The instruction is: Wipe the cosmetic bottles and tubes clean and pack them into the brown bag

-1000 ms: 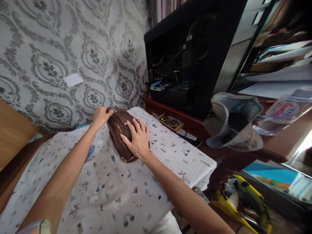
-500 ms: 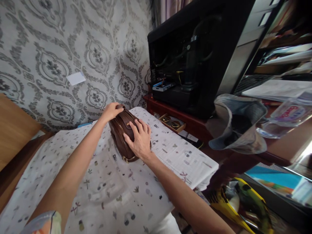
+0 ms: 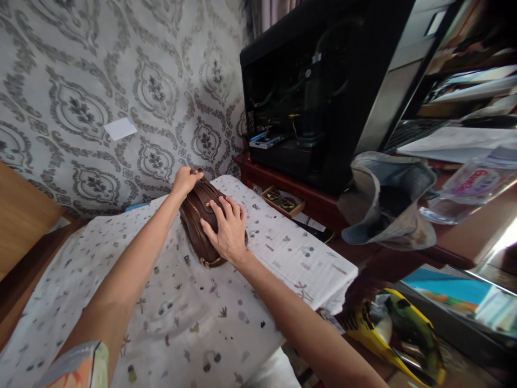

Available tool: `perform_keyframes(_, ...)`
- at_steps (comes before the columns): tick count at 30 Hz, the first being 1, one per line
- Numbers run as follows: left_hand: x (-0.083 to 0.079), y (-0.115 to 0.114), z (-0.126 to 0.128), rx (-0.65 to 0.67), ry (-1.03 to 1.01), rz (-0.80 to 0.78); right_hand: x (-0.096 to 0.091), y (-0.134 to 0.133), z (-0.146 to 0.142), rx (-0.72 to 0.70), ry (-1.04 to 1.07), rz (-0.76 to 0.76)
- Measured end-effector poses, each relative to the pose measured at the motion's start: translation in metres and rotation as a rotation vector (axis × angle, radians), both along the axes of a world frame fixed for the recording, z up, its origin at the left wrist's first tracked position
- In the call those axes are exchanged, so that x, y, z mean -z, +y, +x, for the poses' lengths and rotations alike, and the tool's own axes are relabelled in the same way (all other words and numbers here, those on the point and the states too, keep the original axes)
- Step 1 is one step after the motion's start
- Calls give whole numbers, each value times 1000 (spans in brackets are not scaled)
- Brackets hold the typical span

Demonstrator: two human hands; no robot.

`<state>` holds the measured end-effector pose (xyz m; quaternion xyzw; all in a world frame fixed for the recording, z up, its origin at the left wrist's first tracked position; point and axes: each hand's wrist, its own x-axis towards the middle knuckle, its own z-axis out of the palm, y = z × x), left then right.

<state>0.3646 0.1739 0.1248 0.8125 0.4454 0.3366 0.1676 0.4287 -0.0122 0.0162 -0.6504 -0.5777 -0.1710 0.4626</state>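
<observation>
A brown leather bag [image 3: 197, 215] lies on a white cloth with small printed figures [image 3: 173, 302]. My left hand [image 3: 186, 180] is closed on the bag's far top end, where the strap or zip pull is; what exactly the fingers pinch is hidden. My right hand [image 3: 228, 229] rests flat on the near side of the bag, fingers spread and pressing on the leather.
A black open computer case [image 3: 319, 91] stands on a red wooden shelf [image 3: 291, 191] at the right, with a small tray of rings [image 3: 281, 202] under it. A grey hat [image 3: 388, 202], a plastic bottle [image 3: 472, 186] and a yellow bag [image 3: 399, 328] lie further right. Patterned wallpaper [image 3: 100, 91] is behind.
My left hand has slid along the top of the bag toward its far right end. My right hand stays on the bag's side.
</observation>
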Motion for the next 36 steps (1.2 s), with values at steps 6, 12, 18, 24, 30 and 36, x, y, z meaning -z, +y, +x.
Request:
perform_keyframes(6,0,-15,-3,88,-3,-18,2,1,0,23,-24,19)
perform_keyframes(12,-17,-12,-34,178,113,54,5,1,-1,13,-7,2)
perform_keyframes(18,-24,-18,-63,-32,354,88,4,1,-1,9,9,2)
perform_keyframes(24,-21,-46,-58,-89,359,128,3,1,-2,13,4,4)
perform_keyframes(30,-23,-70,-59,21,358,125,4,2,-1,10,-3,13)
perform_keyframes(36,-20,-62,-64,106,314,31,6,4,-1,7,3,59)
